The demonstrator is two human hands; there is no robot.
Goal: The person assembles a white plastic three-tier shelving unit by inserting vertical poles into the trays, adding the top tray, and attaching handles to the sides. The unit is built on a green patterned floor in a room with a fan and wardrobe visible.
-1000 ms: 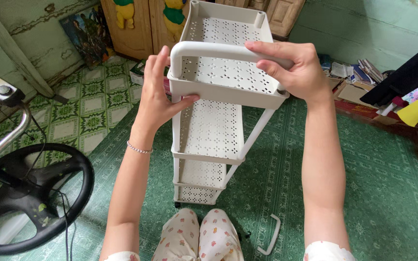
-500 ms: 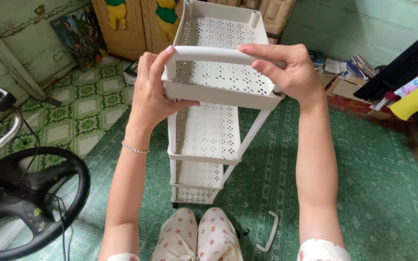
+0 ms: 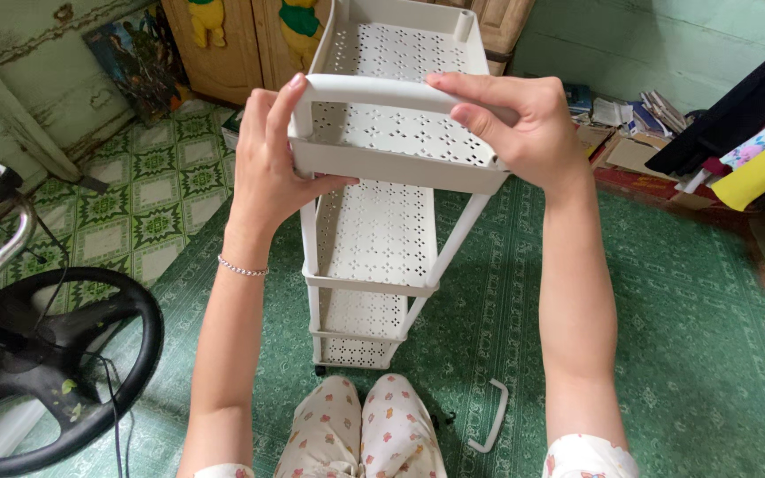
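A white plastic three-tier shelf cart [image 3: 374, 248] with perforated trays stands on the green floor mat in front of my knees. My left hand [image 3: 267, 164] grips the left end of the white handle [image 3: 374, 88] on the near rim of the top tray, thumb under the rim. My right hand [image 3: 515, 124] holds the right end of that handle, fingers curled over it. A thin bracelet sits on my left wrist. A second loose white handle [image 3: 491, 416] lies on the mat to the right of my knees.
A black round fan base [image 3: 55, 363] with a cable and a metal tube lies at the left. Wooden cabinet doors [image 3: 232, 35] with cartoon bear stickers stand behind the cart. Papers, boxes and coloured fabric [image 3: 754, 150] pile up at the right wall.
Both hands keep their grip on the handle. The cart's top tray has shifted slightly toward me and lower in view; the fingers of my right hand have pressed further over the handle.
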